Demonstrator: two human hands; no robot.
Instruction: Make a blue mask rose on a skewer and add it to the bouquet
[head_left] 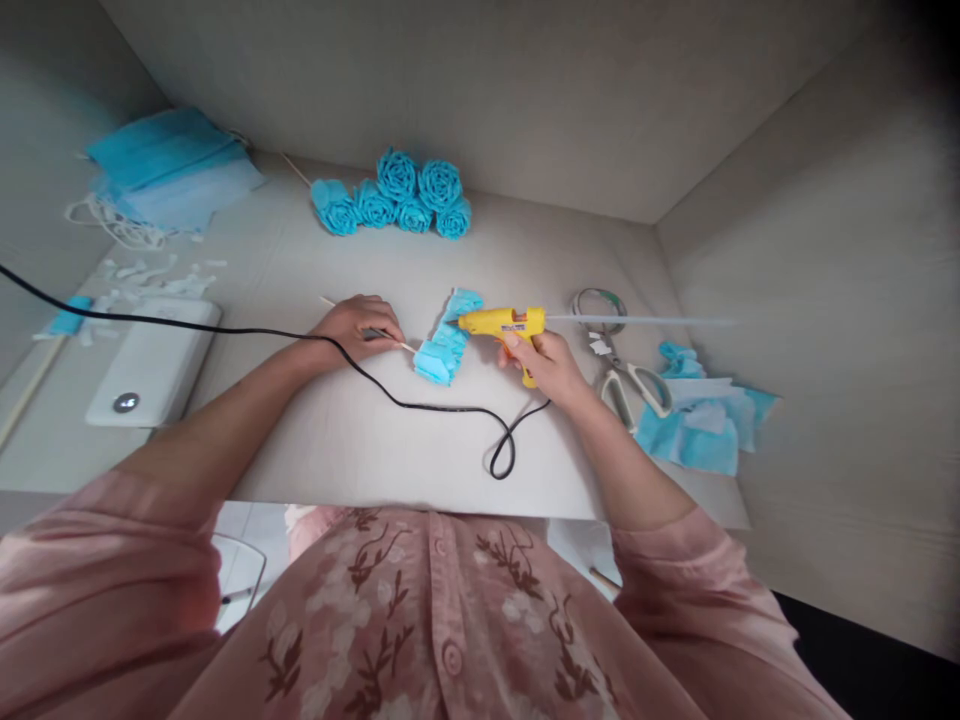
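My right hand is wrapped round the handle of a yellow glue gun, with a long white glue stick sticking out of its back. The gun's nozzle points left at a pleated strip of blue mask fabric and appears to touch it. My left hand pinches a thin wooden stick whose right end meets the strip's lower part. A black cord runs from the gun in a loop and passes over my left wrist.
Several blue rolled fabric roses lie at the back. Face masks are piled at the back left, above white scraps and a white power bank. To the right are scissors, a roll of tape and blue fabric pieces. Walls enclose the table.
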